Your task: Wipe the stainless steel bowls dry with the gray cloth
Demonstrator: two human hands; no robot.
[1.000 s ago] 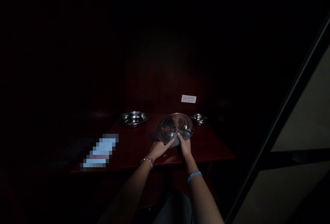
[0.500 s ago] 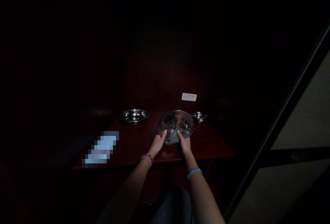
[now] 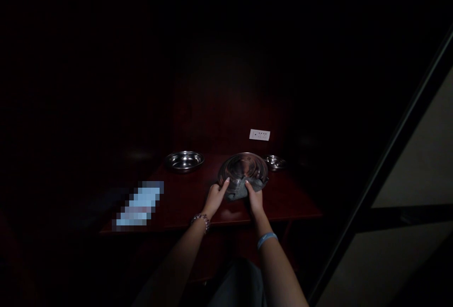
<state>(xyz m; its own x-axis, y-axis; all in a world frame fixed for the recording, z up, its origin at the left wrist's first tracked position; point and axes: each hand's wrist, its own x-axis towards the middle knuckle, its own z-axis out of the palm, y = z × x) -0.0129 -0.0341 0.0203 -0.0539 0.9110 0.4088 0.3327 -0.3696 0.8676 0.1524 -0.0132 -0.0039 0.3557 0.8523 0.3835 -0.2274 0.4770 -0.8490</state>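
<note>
Both hands hold a shiny metal dish [image 3: 244, 164], tilted, over the near part of a dark red table [image 3: 187, 203]; whether it touches the table I cannot tell. The left hand [image 3: 214, 198] grips the dish between seven and eight o'clock, its thumb on the rim; the right hand [image 3: 255, 198] grips at five o'clock, its thumb pressing a grey cloth [image 3: 237, 191] against the near edge. The fingers are closed around the dish, though most are hidden beneath it. From the dish, a wider metal bowl [image 3: 184, 161] sits at nine o'clock, a smaller bowl [image 3: 276, 162] at two to three, and a white socket plate [image 3: 259, 135] at one on the wall. A blurred pale blue thing [image 3: 139, 205] lies toward eight o'clock.
</note>
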